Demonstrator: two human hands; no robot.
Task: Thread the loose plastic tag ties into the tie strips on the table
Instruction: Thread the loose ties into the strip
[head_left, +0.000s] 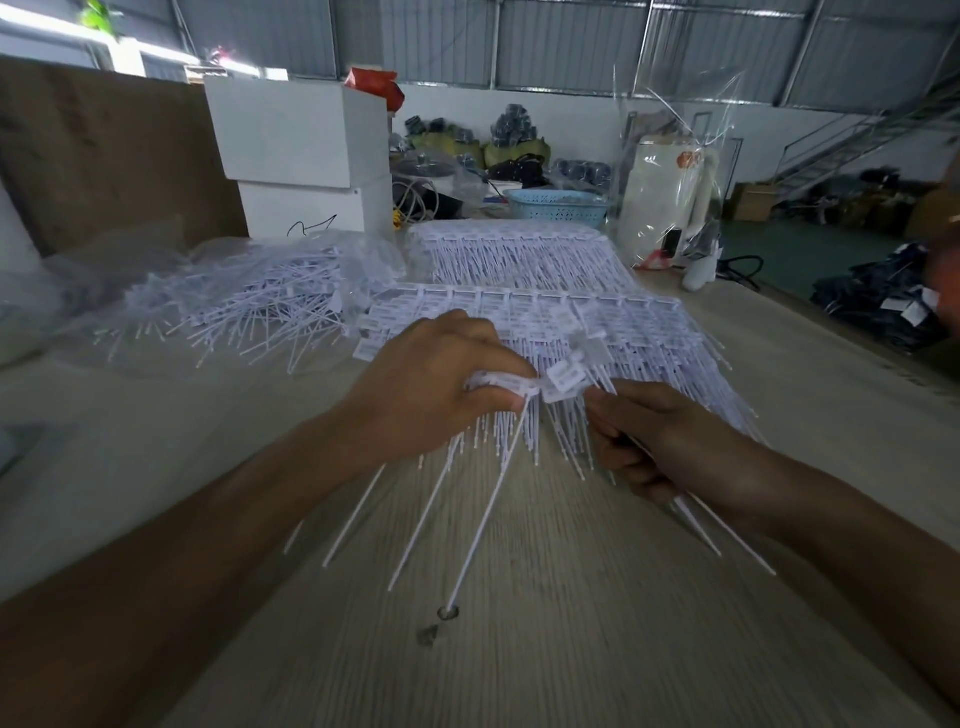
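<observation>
Tie strips (524, 312): white, stacked on the wooden counter (545, 649), tails fanned toward the viewer. Left hand (436, 384): grip curled, pinching a bundle of tag ties (506, 387) just before the strips, long tails hanging. Right hand (660, 441): grip closed around thin tie tails beside the bundle; loose ties (249, 312) heaped left of the strips.
</observation>
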